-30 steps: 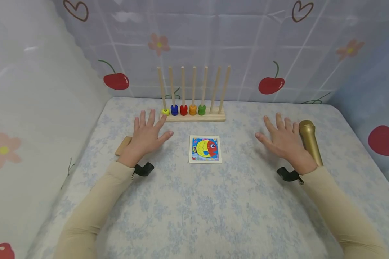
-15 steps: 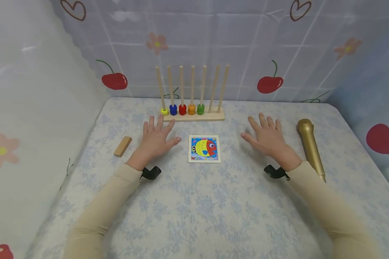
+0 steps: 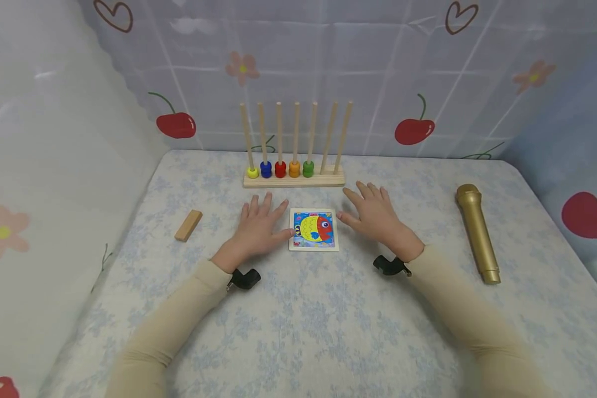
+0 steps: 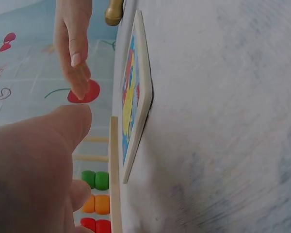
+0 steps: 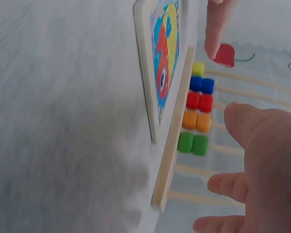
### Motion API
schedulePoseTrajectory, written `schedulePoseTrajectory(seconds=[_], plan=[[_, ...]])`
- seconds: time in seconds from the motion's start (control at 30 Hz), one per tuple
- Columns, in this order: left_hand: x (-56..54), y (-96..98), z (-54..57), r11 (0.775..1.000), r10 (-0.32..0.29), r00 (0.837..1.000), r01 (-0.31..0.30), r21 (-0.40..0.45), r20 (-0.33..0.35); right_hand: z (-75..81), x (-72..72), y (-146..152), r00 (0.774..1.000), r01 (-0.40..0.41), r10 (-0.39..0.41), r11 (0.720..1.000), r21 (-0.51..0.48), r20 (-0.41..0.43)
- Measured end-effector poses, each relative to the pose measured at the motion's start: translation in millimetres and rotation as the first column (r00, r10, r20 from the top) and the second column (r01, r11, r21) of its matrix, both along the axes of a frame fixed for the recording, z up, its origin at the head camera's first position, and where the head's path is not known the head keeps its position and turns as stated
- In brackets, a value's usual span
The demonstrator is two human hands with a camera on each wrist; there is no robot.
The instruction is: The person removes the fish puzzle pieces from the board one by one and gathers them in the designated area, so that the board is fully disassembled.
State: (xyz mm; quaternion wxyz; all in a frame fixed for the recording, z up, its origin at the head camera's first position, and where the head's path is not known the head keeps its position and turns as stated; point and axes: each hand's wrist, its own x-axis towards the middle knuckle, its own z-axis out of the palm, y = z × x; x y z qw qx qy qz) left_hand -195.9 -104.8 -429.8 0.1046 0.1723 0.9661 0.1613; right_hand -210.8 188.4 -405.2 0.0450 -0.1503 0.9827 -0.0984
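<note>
A square fish jigsaw puzzle (image 3: 314,229) in a white frame lies flat at the middle of the table. To its left is my left hand (image 3: 258,229), fingers spread, the thumb tip overlapping the frame's left edge in the head view. My right hand (image 3: 375,218) hovers on the other side with its fingers extended, the thumb close to the frame's right edge. Neither hand holds anything. Both wrist views show the hands above the tabletop, with the puzzle (image 4: 139,87) low between them. Behind the puzzle stands a wooden bead rack (image 3: 294,181) with upright pegs.
Yellow, blue, red, orange and green beads (image 3: 308,169) sit low on the rack's pegs; the two right pegs are bare. A small wooden block (image 3: 188,225) lies at the left. At the right rests a gold microphone (image 3: 478,235). A patterned curtain (image 3: 368,72) hangs behind the table.
Both hands have moved inward from the sides toward the puzzle, fingers still spread. The wooden block and the microphone, partly covered before, now show whole. The puzzle and rack stay put.
</note>
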Motion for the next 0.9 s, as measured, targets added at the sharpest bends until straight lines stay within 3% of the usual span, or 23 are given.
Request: schedulePoseTrajectory(seconds=[0.23, 0.47, 0.9], plan=[[4.7, 2.2, -9.7, 1.0, -0.027, 1.0, 0.027, -0.005, 0.014, -2.5, -0.5, -19, 0.996, -0.086, 0.084, 0.994, -0.07, -0.032], [9.0, 2.9, -10.7, 0.999, -0.045, 0.999, 0.045, -0.002, 0.02, -3.1, -5.3, -34, 0.988, -0.146, 0.139, 0.984, -0.101, -0.067], [15.2, 0.9, -11.9, 0.997, -0.072, 0.997, 0.072, 0.018, 0.038, -5.1, -11.4, -63, 0.984, -0.18, 0.18, 0.973, -0.143, -0.008]])
